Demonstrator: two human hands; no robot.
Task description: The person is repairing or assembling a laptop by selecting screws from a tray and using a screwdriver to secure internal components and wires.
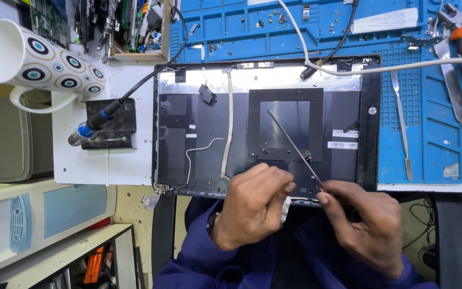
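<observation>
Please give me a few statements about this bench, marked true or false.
1. The right hand holds a thin metal rod that slants up over the laptop lid. True.
2. The mug stands upright on the blue mat. False: it lies on its side at the far left, off the blue mat.
3. The left hand rests at the lid's near edge. True.
4. A black cable runs to the soldering iron stand left of the lid. True.
5. The lid lies wholly on the blue mat. False: its left part lies on the white table.
</observation>
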